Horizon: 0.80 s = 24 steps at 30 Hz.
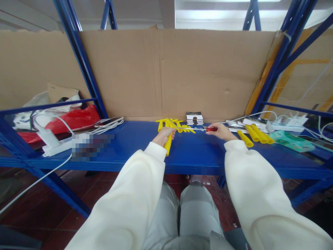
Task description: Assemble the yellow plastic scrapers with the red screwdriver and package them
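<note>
My left hand (165,136) is closed round a yellow plastic piece (168,146) with a tube-like handle that points down towards me. My right hand (220,132) grips the red handle of a screwdriver (211,129). Its thin metal shaft runs left to the yellow piece near my left fingers; whether the tip touches a screw is too small to tell. Just behind my left hand lie more yellow plastic parts (160,125), and small flat yellow pieces (187,128) sit between the hands.
A stack of small boxes (194,118) stands by the cardboard panel (203,73). Several yellow tubes (245,138) and a green plastic packet (292,141) lie at right. At left are a phone (109,122), a white power strip (58,146) and a red bag (75,119). Blue posts (83,62) frame the shelf.
</note>
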Tool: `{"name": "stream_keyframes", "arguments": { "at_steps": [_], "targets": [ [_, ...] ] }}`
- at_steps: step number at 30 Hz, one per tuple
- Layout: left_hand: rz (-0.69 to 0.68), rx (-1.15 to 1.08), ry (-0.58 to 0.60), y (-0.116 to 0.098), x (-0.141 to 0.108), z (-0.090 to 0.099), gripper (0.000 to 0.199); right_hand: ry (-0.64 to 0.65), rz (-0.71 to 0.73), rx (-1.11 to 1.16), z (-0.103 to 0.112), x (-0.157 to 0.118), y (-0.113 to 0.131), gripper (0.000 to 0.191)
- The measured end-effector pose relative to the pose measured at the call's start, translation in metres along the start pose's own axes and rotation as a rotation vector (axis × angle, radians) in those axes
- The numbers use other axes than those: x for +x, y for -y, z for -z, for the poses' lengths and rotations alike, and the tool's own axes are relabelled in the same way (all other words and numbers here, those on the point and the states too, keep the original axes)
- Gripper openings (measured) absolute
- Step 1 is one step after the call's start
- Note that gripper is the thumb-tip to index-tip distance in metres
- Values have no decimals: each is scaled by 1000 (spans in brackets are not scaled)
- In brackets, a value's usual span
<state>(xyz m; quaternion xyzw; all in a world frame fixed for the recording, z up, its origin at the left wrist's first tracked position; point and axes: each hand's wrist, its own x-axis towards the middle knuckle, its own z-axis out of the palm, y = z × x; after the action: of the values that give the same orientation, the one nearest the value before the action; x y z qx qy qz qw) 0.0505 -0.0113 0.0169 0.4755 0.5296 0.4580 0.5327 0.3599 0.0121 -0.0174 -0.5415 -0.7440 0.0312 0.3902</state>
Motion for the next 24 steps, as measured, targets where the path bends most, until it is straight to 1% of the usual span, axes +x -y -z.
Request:
{"name": "stream_keyframes", "arguments": {
  "at_steps": [10, 24],
  "targets": [
    [-3, 30, 7, 0, -3, -1, 15, 19, -18, -4, 0, 0, 0, 40],
    [-17, 16, 10, 0, -6, -2, 23, 16, -10, -25, 0, 0, 0, 42]
  ]
}}
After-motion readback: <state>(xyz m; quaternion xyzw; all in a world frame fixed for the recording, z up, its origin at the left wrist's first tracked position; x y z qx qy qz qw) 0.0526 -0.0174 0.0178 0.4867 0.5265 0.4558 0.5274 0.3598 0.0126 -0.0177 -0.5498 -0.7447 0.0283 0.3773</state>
